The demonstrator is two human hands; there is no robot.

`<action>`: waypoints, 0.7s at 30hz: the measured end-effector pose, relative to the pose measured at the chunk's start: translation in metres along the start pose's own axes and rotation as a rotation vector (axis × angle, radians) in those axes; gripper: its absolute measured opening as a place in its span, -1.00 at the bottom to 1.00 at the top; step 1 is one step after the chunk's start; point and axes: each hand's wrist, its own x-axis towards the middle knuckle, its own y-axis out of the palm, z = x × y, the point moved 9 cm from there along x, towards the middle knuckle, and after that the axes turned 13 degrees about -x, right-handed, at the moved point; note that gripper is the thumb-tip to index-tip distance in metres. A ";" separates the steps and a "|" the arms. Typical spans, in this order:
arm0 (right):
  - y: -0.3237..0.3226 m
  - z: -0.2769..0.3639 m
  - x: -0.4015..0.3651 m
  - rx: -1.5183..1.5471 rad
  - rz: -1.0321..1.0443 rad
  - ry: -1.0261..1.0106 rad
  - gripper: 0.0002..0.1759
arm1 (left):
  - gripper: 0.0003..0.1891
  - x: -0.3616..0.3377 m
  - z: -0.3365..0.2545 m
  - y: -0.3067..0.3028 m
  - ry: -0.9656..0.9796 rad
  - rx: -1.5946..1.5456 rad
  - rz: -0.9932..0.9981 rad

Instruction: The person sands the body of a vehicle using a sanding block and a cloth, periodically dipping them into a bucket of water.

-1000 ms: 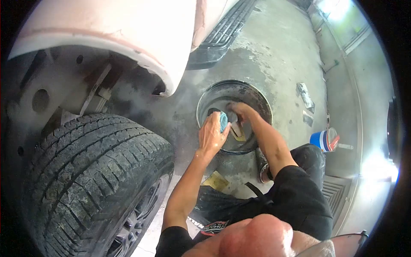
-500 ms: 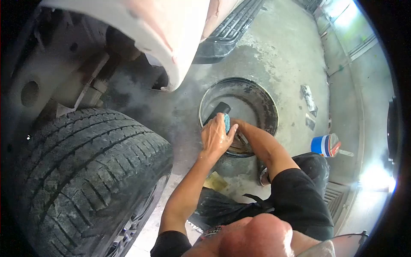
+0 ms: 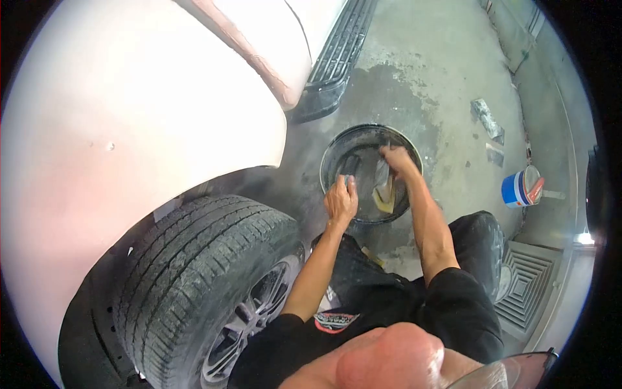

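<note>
A round black tub (image 3: 329, 146) stands on the floor with a little water in it. My left hand (image 3: 341, 202) is at its near left rim, closed around a small blue sponge-like piece (image 3: 348, 179), mostly hidden by the fingers. Inside the tub, my right hand (image 3: 398, 161) has its fingers closed at the upper end of a limp sheet (image 3: 383, 196), grey and yellow, perhaps sandpaper. This sheet hangs down toward the near side of the tub. A dark block (image 3: 352, 164) lies in the tub beyond my left hand.
To the left are a tire (image 3: 194, 266) and a whitish car fender (image 3: 162, 110). A black running board (image 3: 337, 58) extends away behind the fender. On the right lie a blue can (image 3: 516, 189) and grey strips (image 3: 487, 120). A yellowish piece (image 3: 374, 258) sits near my legs.
My hands, close together over the tub before, are now apart. The right has moved farther into the tub, where the grey-yellow sheet now shows. My view has shifted, revealing more fender.
</note>
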 end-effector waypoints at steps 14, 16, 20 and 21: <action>-0.154 0.284 -0.177 0.404 -0.543 -1.188 -0.32 | -0.54 0.006 -0.014 0.004 -0.175 0.239 0.054; -0.169 0.331 -0.174 0.261 -0.622 -1.189 -0.37 | -0.53 0.002 -0.013 0.005 -0.212 0.252 0.056; -0.191 0.380 -0.165 0.282 -0.637 -1.104 -0.32 | -0.55 0.005 -0.009 0.005 -0.235 0.262 0.066; -0.188 0.382 -0.159 0.301 -0.626 -1.095 -0.32 | -0.55 0.006 -0.009 0.006 -0.242 0.261 0.068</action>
